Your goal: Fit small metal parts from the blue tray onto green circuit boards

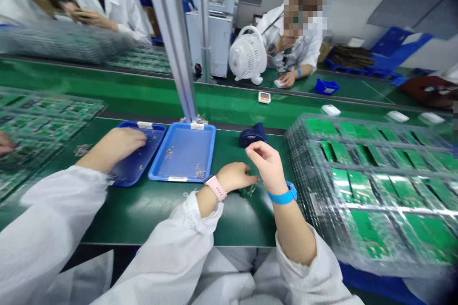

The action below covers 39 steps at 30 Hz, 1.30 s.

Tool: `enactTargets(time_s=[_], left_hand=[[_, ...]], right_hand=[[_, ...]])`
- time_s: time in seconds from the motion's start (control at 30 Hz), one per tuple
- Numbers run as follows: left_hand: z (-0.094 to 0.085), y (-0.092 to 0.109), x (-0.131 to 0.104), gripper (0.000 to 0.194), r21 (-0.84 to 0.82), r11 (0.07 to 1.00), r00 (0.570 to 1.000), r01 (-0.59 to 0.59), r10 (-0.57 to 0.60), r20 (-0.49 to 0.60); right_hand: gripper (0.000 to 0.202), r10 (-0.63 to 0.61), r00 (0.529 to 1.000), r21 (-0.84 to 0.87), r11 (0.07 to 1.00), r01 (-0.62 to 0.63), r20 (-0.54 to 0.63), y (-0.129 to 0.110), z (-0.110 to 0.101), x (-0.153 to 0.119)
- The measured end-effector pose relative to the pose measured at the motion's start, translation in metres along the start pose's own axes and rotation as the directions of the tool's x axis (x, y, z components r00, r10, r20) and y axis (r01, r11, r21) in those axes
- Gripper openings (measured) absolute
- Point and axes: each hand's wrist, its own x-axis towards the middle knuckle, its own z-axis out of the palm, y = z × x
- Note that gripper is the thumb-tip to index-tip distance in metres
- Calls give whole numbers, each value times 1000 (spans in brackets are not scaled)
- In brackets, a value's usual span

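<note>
My left hand (233,177), with a pink watch (216,188) at its wrist, is closed on a small green circuit board (247,191) low over the green table. The fingers cover much of the board. Just right of it and higher, my right hand (265,161) wears a blue wristband (283,195). Its thumb and fingertips are pinched together; whatever may be between them is too small to make out. A light blue tray (184,150) with little metal parts stands left of my left hand.
A co-worker's hand (123,145) reaches over a darker blue tray (133,171). Clear trays of green boards (359,186) are stacked at right. Behind my hands sits a dark blue object (252,136). A metal post (175,43) rises behind the trays, with a white fan (247,55) beyond.
</note>
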Motion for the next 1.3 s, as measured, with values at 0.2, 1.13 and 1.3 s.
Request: enactTargets(time_s=[0.2,1.13,1.3], left_hand=[[76,-40,-5,34,453,771,861,-447,234,452],[67,-36,14,18,-374,907,868,193,21,496],[67,-32,13,15,-416,850,835,322,-47,548]], right_hand=[[17,299,924,382,904,-194,-238,44,-37,5],[13,225,970,385,907,-173,-94,43,-10,-4],[13,154,985,305,944,-124,-77,49,-9,-5]])
